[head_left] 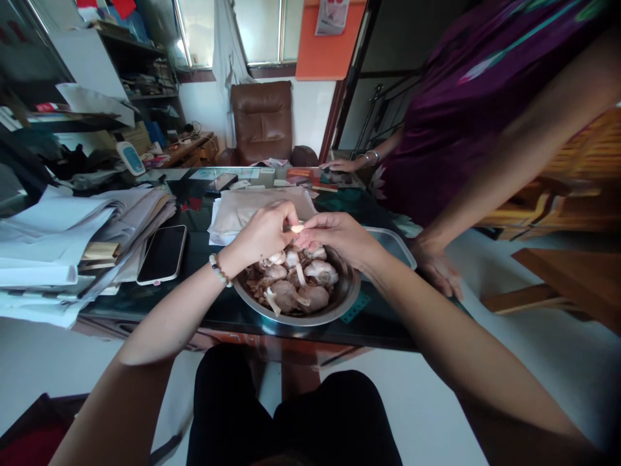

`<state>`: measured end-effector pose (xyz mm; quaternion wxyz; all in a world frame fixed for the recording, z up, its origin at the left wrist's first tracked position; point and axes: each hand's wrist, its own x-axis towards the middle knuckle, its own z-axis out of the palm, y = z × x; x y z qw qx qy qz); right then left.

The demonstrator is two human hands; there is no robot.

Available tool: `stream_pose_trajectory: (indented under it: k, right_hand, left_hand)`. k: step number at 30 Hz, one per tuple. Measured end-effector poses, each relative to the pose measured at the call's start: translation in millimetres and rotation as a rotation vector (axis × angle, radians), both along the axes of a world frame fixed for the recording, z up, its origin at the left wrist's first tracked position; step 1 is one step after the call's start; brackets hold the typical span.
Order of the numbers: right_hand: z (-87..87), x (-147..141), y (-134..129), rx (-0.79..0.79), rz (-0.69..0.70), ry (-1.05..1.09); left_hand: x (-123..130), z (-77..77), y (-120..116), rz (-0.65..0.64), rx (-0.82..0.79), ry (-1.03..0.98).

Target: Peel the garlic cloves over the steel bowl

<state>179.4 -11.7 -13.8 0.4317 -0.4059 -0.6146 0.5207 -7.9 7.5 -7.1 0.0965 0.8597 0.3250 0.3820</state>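
A metal bowl [297,320] full of garlic bulbs [314,298] and loose skins is at the front of the dark desk. Above its far side, my left hand [266,230], with a bead bracelet at the wrist, is closed on a small pale garlic clove [297,228]. My right hand [334,238] meets it from the other side, thumb and fingers pinched at the clove's right end. Behind the bowl is a clear plastic container [391,243], partly hidden by my right hand and forearm.
Stacked papers [63,239] and a phone [163,254] are on the left. Behind the bowl is a paper packet [242,208]. A person in purple [451,123] leans on the desk's right side with both hands. A brown chair [262,120] stands beyond.
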Motion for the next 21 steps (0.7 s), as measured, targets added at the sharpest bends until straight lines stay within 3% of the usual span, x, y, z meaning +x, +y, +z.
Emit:
stream_pose_trajectory:
  k: [21]
  right_hand:
    - [-1.2, -1.8, 0.4, 0.023, -0.037, -0.033]
  left_hand:
    - [0.2, 1.6, -0.9, 0.024, 0.003, 0.021]
